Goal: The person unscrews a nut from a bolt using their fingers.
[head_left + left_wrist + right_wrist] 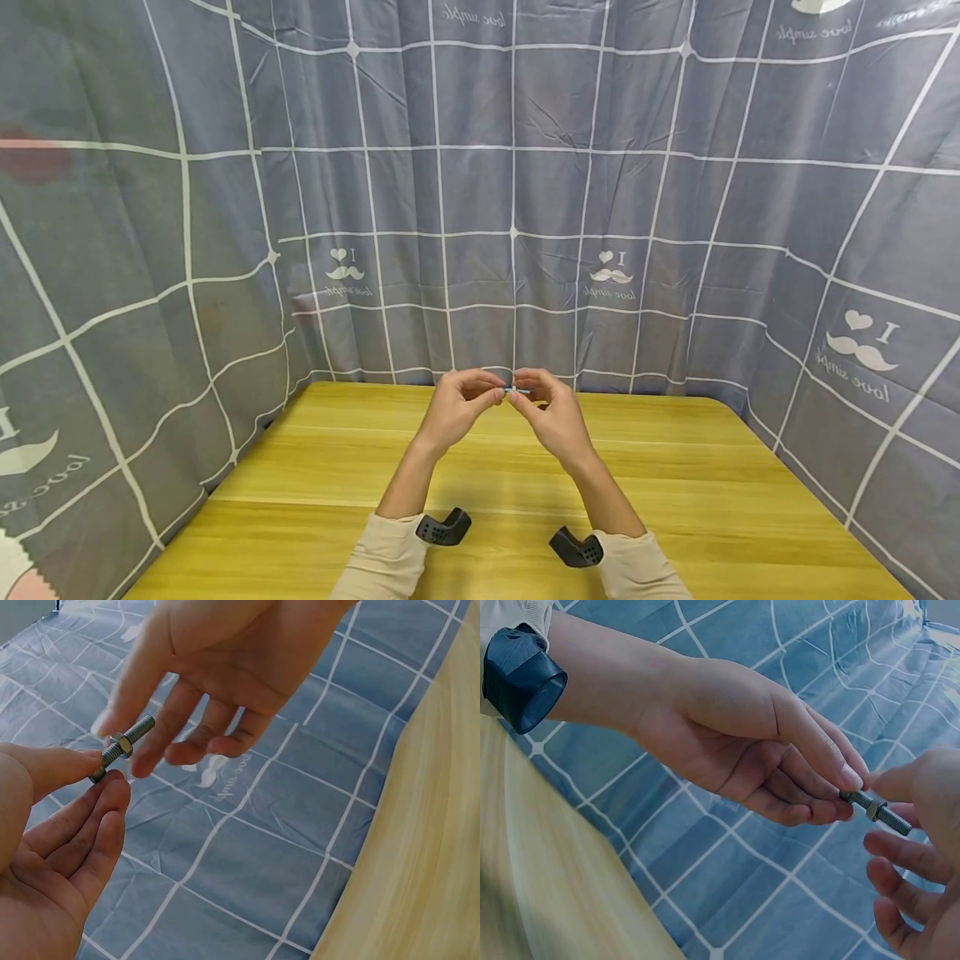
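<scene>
A silver metal bolt (138, 730) with a hex nut (121, 745) part-way along its threads is held up above the table's far edge. My left hand (452, 411) pinches the head end of the bolt between thumb and fingertips; in the right wrist view the threaded end (895, 820) points away from that hand. Across from it, my right hand (558, 419) has its thumb on one side of the nut and its index finger on the other, with gaps showing around the nut. The other right fingers (904, 889) are spread and loosely bent.
Below the hands lies a yellow wood-grain table (300, 475). Grey-blue checked curtains (480, 192) with white lines stand behind and on both sides. Black devices are strapped at the left wrist (444, 527) and the right wrist (576, 547).
</scene>
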A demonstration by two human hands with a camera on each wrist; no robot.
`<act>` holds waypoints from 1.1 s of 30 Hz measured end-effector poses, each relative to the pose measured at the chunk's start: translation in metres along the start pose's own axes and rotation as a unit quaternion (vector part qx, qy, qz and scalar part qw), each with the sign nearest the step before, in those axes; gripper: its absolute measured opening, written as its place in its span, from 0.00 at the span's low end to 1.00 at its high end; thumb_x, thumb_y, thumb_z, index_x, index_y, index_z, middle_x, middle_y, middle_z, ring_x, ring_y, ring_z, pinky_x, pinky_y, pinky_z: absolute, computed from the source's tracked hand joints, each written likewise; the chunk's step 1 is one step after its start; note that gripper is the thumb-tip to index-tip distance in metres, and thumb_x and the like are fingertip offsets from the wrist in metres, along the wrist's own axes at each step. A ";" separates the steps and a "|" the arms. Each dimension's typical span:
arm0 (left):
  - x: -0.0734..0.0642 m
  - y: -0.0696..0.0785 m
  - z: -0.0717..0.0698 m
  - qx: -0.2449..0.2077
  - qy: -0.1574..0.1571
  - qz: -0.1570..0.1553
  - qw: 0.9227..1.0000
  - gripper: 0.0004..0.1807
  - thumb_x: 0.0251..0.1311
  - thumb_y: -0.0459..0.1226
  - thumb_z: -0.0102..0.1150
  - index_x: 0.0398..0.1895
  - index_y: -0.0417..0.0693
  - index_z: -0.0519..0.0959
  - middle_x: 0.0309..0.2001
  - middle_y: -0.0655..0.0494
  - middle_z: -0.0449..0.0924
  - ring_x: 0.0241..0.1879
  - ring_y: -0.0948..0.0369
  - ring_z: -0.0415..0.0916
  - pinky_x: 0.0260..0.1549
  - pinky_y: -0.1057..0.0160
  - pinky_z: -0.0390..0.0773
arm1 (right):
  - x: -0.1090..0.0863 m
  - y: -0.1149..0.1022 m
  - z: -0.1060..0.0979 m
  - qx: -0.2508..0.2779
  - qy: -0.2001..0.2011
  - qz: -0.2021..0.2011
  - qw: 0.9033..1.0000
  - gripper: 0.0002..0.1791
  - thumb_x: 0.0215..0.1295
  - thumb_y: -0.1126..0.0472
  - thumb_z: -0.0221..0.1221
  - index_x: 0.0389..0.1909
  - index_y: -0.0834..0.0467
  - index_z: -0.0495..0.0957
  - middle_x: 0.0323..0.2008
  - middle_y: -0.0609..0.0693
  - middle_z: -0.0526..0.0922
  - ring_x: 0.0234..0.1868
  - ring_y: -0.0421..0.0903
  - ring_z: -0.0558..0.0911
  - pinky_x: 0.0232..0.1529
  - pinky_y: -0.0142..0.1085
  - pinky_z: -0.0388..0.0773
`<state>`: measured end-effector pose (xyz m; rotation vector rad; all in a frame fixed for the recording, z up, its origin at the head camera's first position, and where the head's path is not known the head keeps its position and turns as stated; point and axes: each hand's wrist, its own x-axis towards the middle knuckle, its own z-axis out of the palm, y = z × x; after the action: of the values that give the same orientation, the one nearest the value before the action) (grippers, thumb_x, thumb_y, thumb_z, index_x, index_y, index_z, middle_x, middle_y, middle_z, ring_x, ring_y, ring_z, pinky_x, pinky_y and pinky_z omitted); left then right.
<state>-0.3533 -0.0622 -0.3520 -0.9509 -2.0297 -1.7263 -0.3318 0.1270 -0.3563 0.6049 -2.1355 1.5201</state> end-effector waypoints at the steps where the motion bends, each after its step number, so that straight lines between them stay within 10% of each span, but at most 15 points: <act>1: 0.000 0.000 0.000 0.000 0.000 0.000 1.000 0.06 0.68 0.27 0.65 0.44 0.32 0.86 0.41 0.38 0.87 0.43 0.41 0.86 0.45 0.57 0.85 | 0.000 0.000 0.000 -0.001 0.001 0.001 1.000 0.14 0.72 0.60 0.66 0.55 0.59 0.84 0.48 0.51 0.86 0.45 0.48 0.83 0.45 0.44 0.79; 33: 0.000 0.004 -0.002 0.014 -0.001 -0.012 1.000 0.07 0.70 0.26 0.62 0.46 0.30 0.85 0.42 0.38 0.87 0.42 0.43 0.86 0.46 0.53 0.84 | -0.002 0.000 0.003 0.012 -0.022 0.023 0.999 0.13 0.78 0.55 0.60 0.54 0.57 0.83 0.45 0.52 0.85 0.45 0.50 0.82 0.46 0.46 0.80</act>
<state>-0.3506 -0.0643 -0.3485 -0.9244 -2.0687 -1.7048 -0.3309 0.1243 -0.3587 0.6058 -2.1802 1.5729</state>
